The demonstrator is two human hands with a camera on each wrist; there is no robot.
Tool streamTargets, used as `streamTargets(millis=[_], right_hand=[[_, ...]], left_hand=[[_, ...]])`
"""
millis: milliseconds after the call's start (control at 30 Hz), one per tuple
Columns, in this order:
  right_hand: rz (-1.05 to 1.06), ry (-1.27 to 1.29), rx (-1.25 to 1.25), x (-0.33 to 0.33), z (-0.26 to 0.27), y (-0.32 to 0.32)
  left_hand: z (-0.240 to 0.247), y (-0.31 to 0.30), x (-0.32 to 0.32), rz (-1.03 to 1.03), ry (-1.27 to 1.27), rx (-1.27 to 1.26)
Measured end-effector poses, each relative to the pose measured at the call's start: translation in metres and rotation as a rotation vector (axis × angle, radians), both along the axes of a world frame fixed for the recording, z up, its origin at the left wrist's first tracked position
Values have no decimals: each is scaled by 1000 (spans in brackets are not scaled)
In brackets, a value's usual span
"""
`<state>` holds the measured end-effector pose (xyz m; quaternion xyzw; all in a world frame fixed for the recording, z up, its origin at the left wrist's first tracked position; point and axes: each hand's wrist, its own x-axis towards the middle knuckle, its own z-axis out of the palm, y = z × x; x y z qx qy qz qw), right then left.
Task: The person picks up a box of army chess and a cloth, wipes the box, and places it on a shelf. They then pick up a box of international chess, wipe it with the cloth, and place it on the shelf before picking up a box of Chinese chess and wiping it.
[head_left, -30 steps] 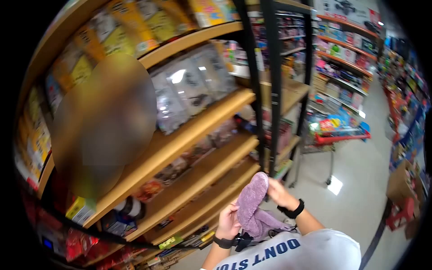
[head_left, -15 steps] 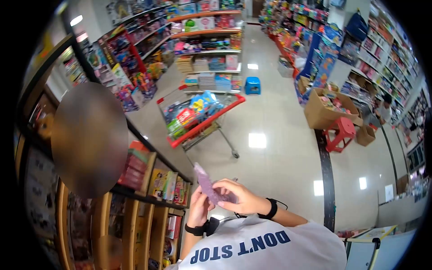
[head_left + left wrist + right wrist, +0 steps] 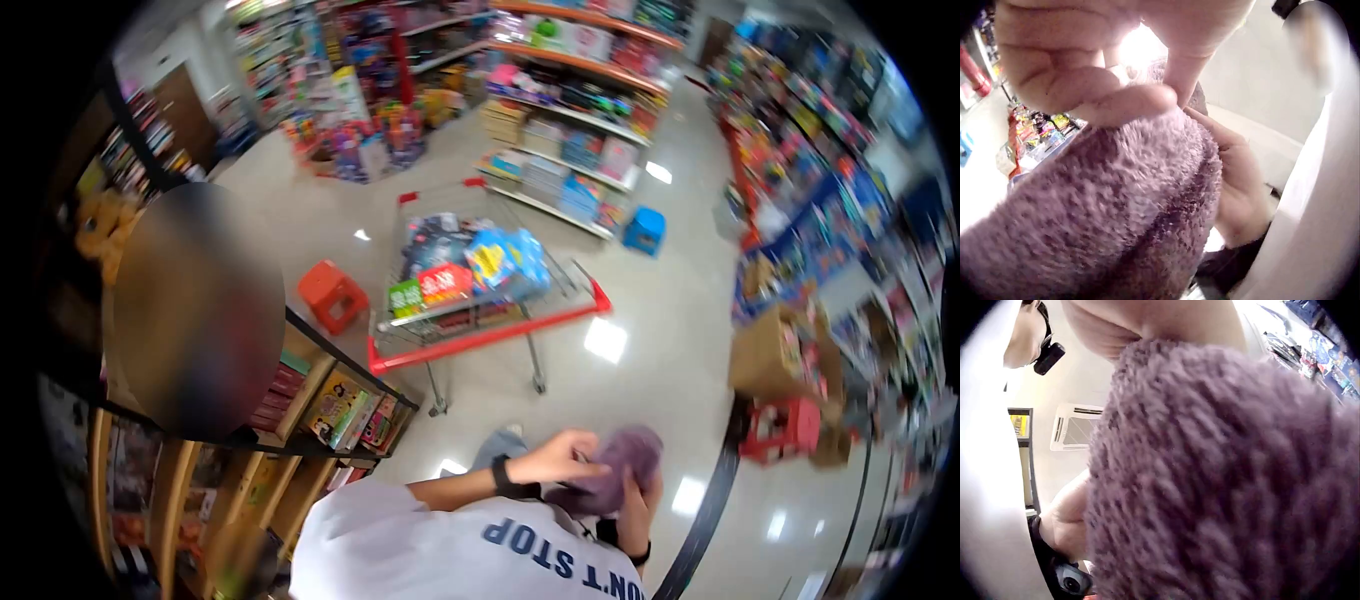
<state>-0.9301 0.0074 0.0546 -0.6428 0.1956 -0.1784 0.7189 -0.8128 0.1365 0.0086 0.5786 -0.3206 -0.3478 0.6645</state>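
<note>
A purple, fluffy cloth-like piece [image 3: 606,482] is held in front of the white shirt in the head view; its exact kind does not show. The left hand [image 3: 562,458] pinches its near side, and in the left wrist view the left thumb and a finger [image 3: 1129,103] meet at its edge. On the other side the right hand [image 3: 636,505] grips it from below, thumb against the pile. Close up in the right wrist view, the fluffy piece [image 3: 1222,469] fills most of the picture and hides the right fingers.
Ahead stands a shopping cart [image 3: 590,303] loaded with packages. A red stool [image 3: 332,297] is left of it, a blue stool [image 3: 644,231] beyond. Wooden shelving [image 3: 180,490] borders the left. A cardboard box [image 3: 775,350] and another red stool [image 3: 781,428] are on the right.
The view has turned from the near shelf toward the aisle and cart. Both hands keep hold of the purple piece, turning and regripping it; it now appears more bunched.
</note>
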Motion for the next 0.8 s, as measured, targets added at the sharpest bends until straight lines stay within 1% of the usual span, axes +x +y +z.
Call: streamTargets(millis=[33,100,133,167,200,233,300,333,400,500,533,567,600,633,667,733,767,800], right_hand=[[-20,-17,-15,20,3,-10],[-7,-45,-125,61,-6,-44],[-41,-34,-188,82,-4,-60],[-83,-28,-253,101,-4,-80],[-53,-50,-202,121,-11,-110],[43,-97,-209,153,75,-77],[-47,-73,-257,194,61,-106],[-14,-46,-218,229,58,-129],[9,21,-145,263,48,-157],[77,-69,-127,307,22,-187],[151,-31,-56,323,6,-208],[125,-14,-76,337,3,-220],[190,-14,-153,353,-2,-239],[245,-9,-227,365,-3,-261],[267,25,-221,376,6,-279],[298,90,-227,399,31,-316],[317,70,-243,411,32,-337],[336,47,-268,425,31,-359]], left_hand=[[2,-9,26,7,-135,14],[12,-21,72,51,-436,239],[24,-24,96,29,-507,337],[20,-26,116,126,-624,366],[9,-30,135,216,-746,399],[3,-34,153,294,-867,435],[18,-33,177,296,-830,694],[5,-42,197,341,-843,762],[-20,-56,204,366,-855,884],[-31,-91,212,554,-790,964],[-37,-104,215,702,-769,944],[-43,-118,219,781,-680,1002],[-52,-128,225,858,-593,1062],[-62,-137,229,919,-505,1120],[-68,-146,231,1027,-611,1188],[-71,-159,236,1043,-529,1352],[-97,-161,238,1119,-543,1365],[-97,-162,241,1159,-572,1391]])
